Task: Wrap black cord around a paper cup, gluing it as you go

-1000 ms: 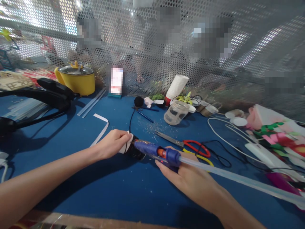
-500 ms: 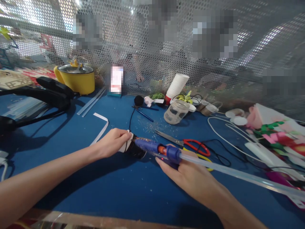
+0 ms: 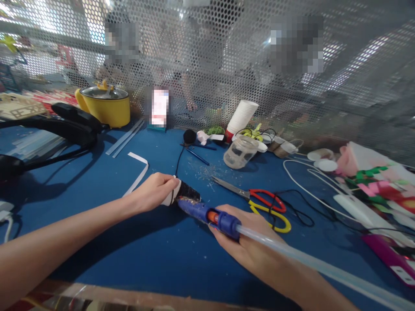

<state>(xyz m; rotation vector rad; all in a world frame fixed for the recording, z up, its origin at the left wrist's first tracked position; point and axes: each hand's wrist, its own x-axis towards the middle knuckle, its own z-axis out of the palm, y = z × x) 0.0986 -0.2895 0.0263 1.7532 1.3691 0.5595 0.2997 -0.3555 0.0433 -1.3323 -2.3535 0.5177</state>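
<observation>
A: grip ok for gluing?
B: yeah, left fingers (image 3: 170, 185) pinch the black-wrapped white cup (image 3: 188, 191); right fingers (image 3: 225, 243) clamp the hot glue gun (image 3: 194, 209) just right of them. I'd go slow, keeping fingertips clear of the heat.

Your right hand (image 3: 251, 255) has brought the glue gun (image 3: 202, 212) down to the near side of the black-and-white piece (image 3: 188, 191), whose black surface (earlier partly behind the barrel) now shows more; right of that piece, the scissors' yellow handle (image 3: 288, 224) is less covered
</observation>
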